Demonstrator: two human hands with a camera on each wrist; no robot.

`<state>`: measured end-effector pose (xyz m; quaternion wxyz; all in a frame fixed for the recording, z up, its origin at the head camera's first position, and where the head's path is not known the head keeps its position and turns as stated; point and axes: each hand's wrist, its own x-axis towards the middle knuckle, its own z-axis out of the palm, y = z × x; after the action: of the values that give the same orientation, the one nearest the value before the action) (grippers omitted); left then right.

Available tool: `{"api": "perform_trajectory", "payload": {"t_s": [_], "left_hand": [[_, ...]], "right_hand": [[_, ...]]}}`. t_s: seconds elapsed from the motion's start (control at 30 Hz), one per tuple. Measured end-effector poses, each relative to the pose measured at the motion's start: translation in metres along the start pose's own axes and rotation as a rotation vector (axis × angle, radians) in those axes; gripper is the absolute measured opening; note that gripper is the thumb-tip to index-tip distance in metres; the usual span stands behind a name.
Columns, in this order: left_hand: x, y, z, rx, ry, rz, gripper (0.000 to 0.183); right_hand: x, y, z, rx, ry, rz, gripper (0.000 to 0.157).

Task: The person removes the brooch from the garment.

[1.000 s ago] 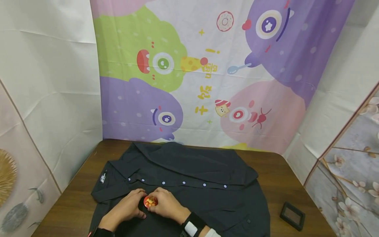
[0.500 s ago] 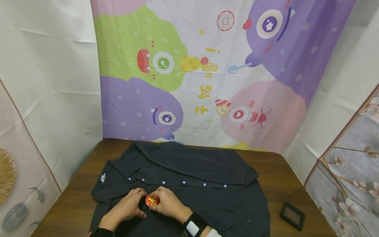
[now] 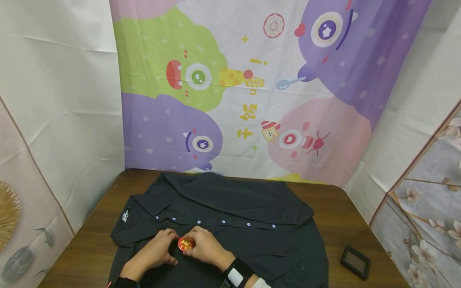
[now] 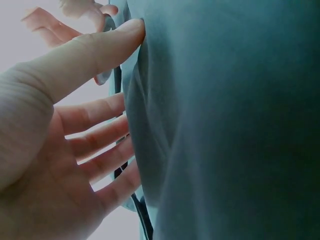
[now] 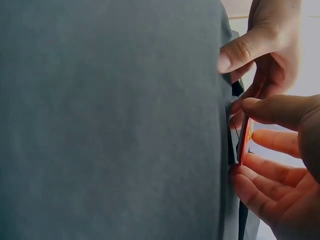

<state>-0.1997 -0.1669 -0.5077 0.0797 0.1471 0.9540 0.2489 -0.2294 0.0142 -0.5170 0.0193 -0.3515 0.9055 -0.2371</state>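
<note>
A round red pin badge (image 3: 185,244) with a yellow design lies against a black button-up shirt (image 3: 252,256) spread on the table. My right hand (image 3: 209,249) pinches the badge by its edge. From the side, in the right wrist view, the badge (image 5: 244,139) stands close to the cloth, between thumb and fingers. My left hand (image 3: 158,250) rests on the shirt just left of the badge. Its thumb and extended, spread fingers touch the fabric in the left wrist view, holding nothing. The badge's back is mostly hidden.
Several pale buttons (image 3: 224,222) run across the shirt above my hands. A small black frame-like box (image 3: 355,262) lies on the brown wooden table (image 3: 335,216) at the right. A cartoon-printed cloth (image 3: 230,100) hangs behind the table.
The badge and my right hand have shifted slightly to the right across the shirt. My left hand stays in place.
</note>
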Motion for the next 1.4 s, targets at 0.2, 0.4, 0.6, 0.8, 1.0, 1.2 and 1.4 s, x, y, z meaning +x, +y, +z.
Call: {"api": "perform_trajectory", "payload": {"t_s": [0.2,0.4,0.6,0.8,1.0,1.2,1.4], "left_hand": [[-0.001,0.001,0.0,-0.001,0.008,0.006,0.055],[-0.001,0.001,0.0,-0.002,0.016,0.016,0.055],[-0.002,0.002,0.0,-0.004,0.023,0.017,0.056],[-0.001,0.002,0.0,-0.001,0.018,0.014,0.056],[-0.001,0.002,0.001,0.0,0.015,0.008,0.056],[0.0,0.001,0.0,-0.009,0.017,-0.001,0.054],[-0.001,0.001,0.001,-0.03,0.024,-0.005,0.056]], "right_hand": [[0.001,0.003,-0.002,-0.022,0.001,-0.01,0.033],[0.0,0.004,-0.003,-0.011,0.009,-0.014,0.033],[-0.001,0.005,-0.005,-0.005,0.013,-0.006,0.033],[-0.002,0.006,-0.005,0.011,0.009,0.007,0.034],[-0.003,0.005,-0.007,0.02,0.012,0.004,0.033],[-0.003,0.003,-0.009,0.017,0.019,0.003,0.033],[-0.004,0.002,-0.01,0.004,0.029,-0.002,0.034]]}}
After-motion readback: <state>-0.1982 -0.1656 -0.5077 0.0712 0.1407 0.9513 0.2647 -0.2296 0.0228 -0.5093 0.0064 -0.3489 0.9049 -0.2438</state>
